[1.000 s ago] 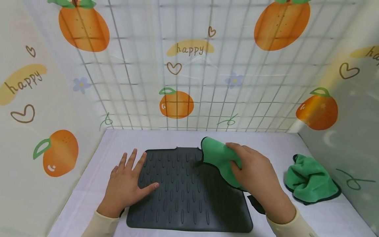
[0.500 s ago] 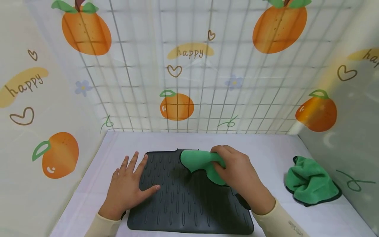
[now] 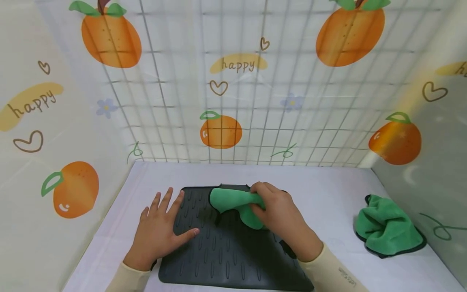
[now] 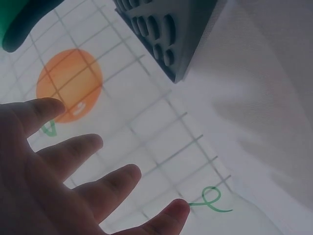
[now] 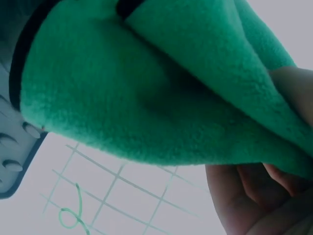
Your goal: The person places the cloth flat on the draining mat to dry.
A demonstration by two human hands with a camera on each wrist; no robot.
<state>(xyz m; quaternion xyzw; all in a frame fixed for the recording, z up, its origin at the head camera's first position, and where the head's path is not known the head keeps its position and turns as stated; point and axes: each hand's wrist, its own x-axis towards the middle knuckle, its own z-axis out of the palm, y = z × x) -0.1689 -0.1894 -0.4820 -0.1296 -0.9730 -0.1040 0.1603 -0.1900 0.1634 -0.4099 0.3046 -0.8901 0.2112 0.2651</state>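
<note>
A dark grey ridged mat [image 3: 219, 251] lies on the white tabletop. My right hand [image 3: 282, 221] pinches a bunched green cloth [image 3: 233, 199] with dark edging over the mat's far part. In the right wrist view the cloth [image 5: 112, 93] hangs in a fold from the fingers [image 5: 227, 196]. The head view has my left hand [image 3: 157, 231] at the mat's left edge, palm down and fingers spread, holding nothing. Its fingers [image 4: 117, 186] are also apart in the left wrist view, near a mat corner [image 4: 168, 44]. Whether that palm presses the mat is hard to tell.
Another green cloth [image 3: 389, 227] with dark edging lies crumpled at the right of the white tabletop [image 3: 328, 186]. A wire grid [image 3: 248, 101] behind a printed white sheet closes off the back, and printed side sheets [image 3: 76, 134] flank the table.
My right hand has carried the green cloth leftward across the far part of the mat. The left hand keeps its place, and the other cloth has not moved.
</note>
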